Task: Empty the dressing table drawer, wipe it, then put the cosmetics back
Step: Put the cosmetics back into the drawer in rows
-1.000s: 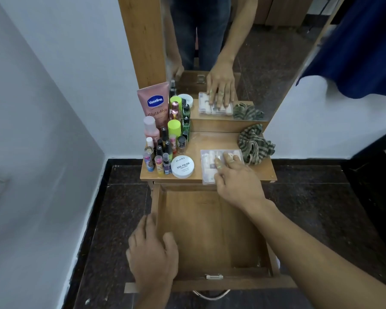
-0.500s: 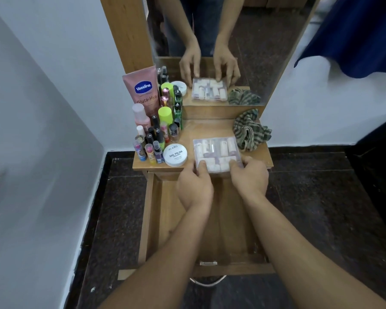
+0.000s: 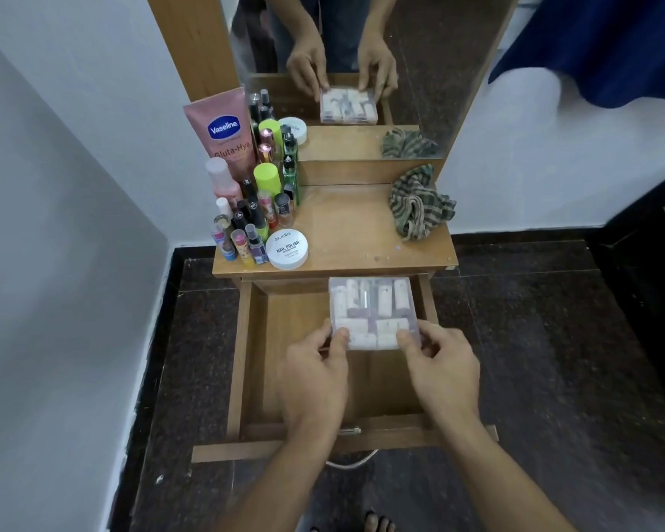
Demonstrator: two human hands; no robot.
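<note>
Since the frame half a second before, the clear box of cosmetics (image 3: 373,311) had left the table (image 3: 354,224) behind the drawer (image 3: 244,359) and come out over the drawer's back right part. Both hands came with it.

In the head view, the left hand (image 3: 315,374) and right hand (image 3: 444,368) each pinched a near corner of the box. The thumbs lay on the lid and the other fingers (image 3: 325,328) curled under or round the edge, so neither hand was free. Whether the box already rested on the drawer floor could not be told. The drawer looked otherwise bare, so this was probably the first thing going back.

The grip was the main risk. Only the near edge was held, so the far end hung unsupported and could dip, slip from the thumbs and drop. A drop might pop the lid and scatter the small tubes inside. The box also sat just beside the drawer's right wall and close under the table's front lip. Either one could catch a corner and twist the box out of the pinch as it was lowered.

Behind the drawer, on the table's left side, stood the crowded bottles (image 3: 254,224), the nail polish tub (image 3: 287,248) and the Vaseline tube (image 3: 223,128). The checked cloth (image 3: 419,207) lay behind the drawer to the right. All of these were well apart from the hands, so they were unlikely to be knocked.
</note>
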